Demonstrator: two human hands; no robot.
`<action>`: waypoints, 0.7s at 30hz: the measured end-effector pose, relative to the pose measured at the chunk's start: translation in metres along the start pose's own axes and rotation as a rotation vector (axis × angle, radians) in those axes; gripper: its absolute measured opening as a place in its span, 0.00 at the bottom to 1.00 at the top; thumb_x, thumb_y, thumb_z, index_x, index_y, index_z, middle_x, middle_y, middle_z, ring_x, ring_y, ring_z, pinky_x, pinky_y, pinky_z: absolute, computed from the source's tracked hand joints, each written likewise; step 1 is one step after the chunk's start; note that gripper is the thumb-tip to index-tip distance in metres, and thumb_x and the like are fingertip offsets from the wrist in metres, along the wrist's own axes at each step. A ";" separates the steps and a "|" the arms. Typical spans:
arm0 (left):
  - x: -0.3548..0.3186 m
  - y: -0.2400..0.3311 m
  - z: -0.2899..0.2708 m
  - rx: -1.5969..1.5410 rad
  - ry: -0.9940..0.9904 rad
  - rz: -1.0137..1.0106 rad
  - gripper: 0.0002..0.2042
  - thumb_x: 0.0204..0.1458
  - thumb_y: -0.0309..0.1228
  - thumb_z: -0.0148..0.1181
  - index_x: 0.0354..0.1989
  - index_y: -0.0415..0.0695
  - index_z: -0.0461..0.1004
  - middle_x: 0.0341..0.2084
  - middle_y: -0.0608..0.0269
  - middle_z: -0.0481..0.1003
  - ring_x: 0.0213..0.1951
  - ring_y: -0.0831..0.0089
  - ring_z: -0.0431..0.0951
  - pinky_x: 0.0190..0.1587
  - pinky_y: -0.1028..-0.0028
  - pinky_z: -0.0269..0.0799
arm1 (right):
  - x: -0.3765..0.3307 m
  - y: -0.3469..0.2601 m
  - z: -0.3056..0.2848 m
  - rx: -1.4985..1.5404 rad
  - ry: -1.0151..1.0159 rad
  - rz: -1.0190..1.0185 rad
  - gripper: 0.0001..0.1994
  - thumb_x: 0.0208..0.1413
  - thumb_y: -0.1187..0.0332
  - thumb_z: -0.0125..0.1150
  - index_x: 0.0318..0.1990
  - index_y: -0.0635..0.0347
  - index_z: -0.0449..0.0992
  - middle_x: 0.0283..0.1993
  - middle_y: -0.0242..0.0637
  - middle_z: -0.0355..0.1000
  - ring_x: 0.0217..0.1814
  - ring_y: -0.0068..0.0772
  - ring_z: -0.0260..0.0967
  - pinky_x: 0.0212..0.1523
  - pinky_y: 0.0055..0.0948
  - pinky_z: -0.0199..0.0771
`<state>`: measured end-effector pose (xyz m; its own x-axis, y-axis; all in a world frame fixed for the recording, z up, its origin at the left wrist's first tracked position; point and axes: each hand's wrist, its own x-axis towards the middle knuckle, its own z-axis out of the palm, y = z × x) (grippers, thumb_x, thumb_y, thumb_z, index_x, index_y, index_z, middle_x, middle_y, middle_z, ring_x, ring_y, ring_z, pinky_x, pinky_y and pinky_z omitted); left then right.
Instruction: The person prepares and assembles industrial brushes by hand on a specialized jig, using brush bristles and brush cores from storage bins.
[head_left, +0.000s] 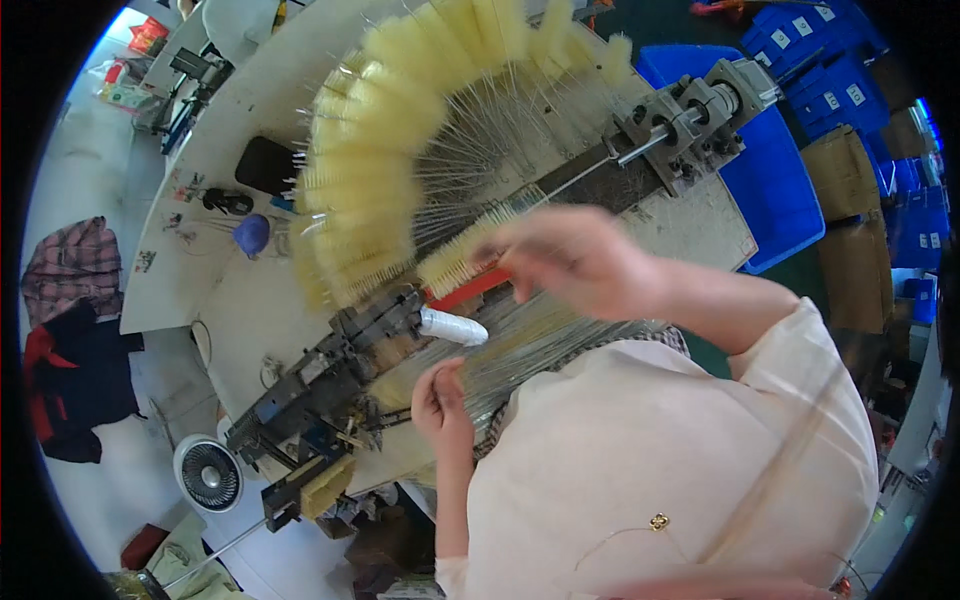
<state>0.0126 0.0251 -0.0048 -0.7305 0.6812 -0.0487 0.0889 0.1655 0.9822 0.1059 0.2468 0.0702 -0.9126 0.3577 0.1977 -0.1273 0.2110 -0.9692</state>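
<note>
Right hand beside a yellow brush

Its blurred fingers are curled; their grip I cannot tell. The brush lies at 9 o'clock. The left hand curls, any hold unclear, a white roll at its 12. Beyond the right hand, massed yellow brushes fan at 10, a metal spindle unit at 1.

Rough, bristly brushes (shiny metal wire stems), smooth plastic bin, matt cardboard box, cloth shirt

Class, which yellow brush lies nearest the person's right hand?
The yellow brush beside the red strip, by the right hand's fingertips; most others fan out in the curved row beyond.
</note>
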 end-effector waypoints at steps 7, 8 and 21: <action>0.008 0.011 -0.004 0.021 0.118 0.016 0.11 0.57 0.30 0.44 0.42 0.39 0.72 0.18 0.70 0.61 0.22 0.84 0.59 0.23 0.83 0.53 | 0.000 0.098 0.076 -0.313 -0.309 0.339 0.23 0.58 0.49 0.40 0.43 0.59 0.70 0.40 0.49 0.71 0.43 0.50 0.68 0.42 0.42 0.68; 0.011 0.003 -0.008 0.150 0.106 0.140 0.12 0.55 0.31 0.48 0.44 0.41 0.71 0.18 0.69 0.62 0.21 0.82 0.61 0.23 0.81 0.55 | 0.006 0.085 0.062 -0.421 -0.372 0.334 0.23 0.58 0.48 0.40 0.41 0.59 0.71 0.38 0.49 0.71 0.42 0.51 0.69 0.42 0.42 0.68; 0.016 0.033 -0.036 0.756 0.251 0.350 0.23 0.45 0.37 0.64 0.48 0.43 0.65 0.31 0.58 0.72 0.30 0.70 0.72 0.31 0.77 0.67 | 0.032 0.041 -0.085 -1.467 -0.431 -0.267 0.08 0.36 0.72 0.57 0.28 0.52 0.72 0.24 0.31 0.69 0.32 0.34 0.70 0.35 0.34 0.66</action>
<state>-0.0201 0.0159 0.0337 -0.6971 0.6187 0.3623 0.6970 0.4662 0.5448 0.1049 0.3444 0.0488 -0.9978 -0.0595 0.0295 -0.0554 0.9906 0.1253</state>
